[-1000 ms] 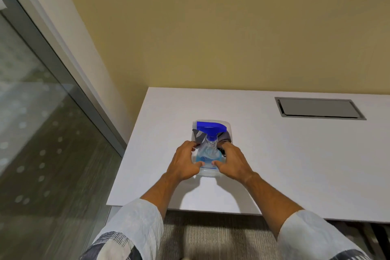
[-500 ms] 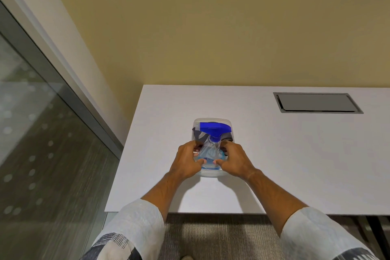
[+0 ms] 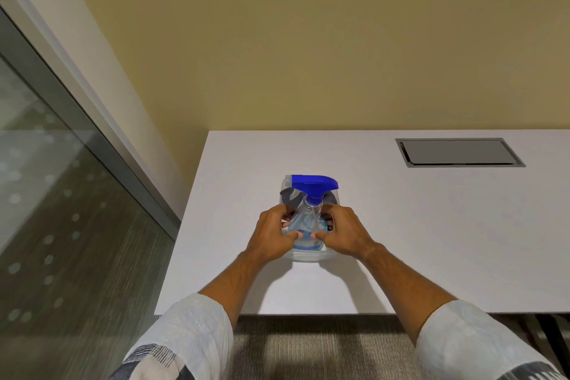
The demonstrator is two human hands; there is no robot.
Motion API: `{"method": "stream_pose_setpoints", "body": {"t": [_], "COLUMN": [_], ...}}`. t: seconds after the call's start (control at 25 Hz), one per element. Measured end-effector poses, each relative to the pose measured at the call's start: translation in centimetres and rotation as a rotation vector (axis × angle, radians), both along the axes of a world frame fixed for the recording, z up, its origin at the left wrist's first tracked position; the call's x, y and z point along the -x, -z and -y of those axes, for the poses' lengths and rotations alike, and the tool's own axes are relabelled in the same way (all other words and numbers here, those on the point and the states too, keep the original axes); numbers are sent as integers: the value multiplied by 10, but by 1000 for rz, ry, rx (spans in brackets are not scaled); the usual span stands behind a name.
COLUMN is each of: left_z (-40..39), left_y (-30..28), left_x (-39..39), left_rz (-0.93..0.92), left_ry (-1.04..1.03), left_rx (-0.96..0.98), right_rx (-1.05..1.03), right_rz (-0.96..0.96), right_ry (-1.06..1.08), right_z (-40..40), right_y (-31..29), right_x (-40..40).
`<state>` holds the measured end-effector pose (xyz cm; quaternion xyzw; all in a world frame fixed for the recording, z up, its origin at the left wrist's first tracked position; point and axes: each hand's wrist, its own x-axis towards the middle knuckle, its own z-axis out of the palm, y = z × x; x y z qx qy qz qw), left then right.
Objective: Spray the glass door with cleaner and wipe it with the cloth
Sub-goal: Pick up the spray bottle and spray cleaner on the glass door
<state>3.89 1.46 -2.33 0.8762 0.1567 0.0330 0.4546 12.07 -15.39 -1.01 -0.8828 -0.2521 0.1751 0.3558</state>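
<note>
A clear spray bottle (image 3: 308, 219) with a blue trigger head and blue liquid stands in a small clear plastic container (image 3: 308, 256) on the white table (image 3: 431, 225). A dark grey cloth (image 3: 290, 196) is tucked behind the bottle in the same container. My left hand (image 3: 270, 237) clasps the container's left side and my right hand (image 3: 347, 236) its right side. Both thumbs reach over the front rim against the bottle. The glass door (image 3: 46, 210), in a grey metal frame, fills the left of the view.
A grey cable hatch (image 3: 456, 152) is set into the table at the back right. A yellow wall rises behind the table. Grey carpet (image 3: 308, 348) lies below the table's near edge, between my sleeves.
My hands have stayed on the container, with fingers curling slightly further inward around the bottle. The view has shifted a little as my head moved.
</note>
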Motion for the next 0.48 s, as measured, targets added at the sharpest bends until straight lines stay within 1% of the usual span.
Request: {"method": "stream_pose_setpoints", "body": {"t": [0.16,0.48], "left_z": [-6,-15], "left_y": [-23,-81], "left_x": [-2,10], "left_rz": [48,168], "left_ry": [-14,38], "left_rx": [27,28], "right_rx": [-39,30], "right_rz": [34,151], "right_ry": [-16,-68], "right_z": [-4,-14], "right_y": [-35,-96], "right_x": [0,7]}}
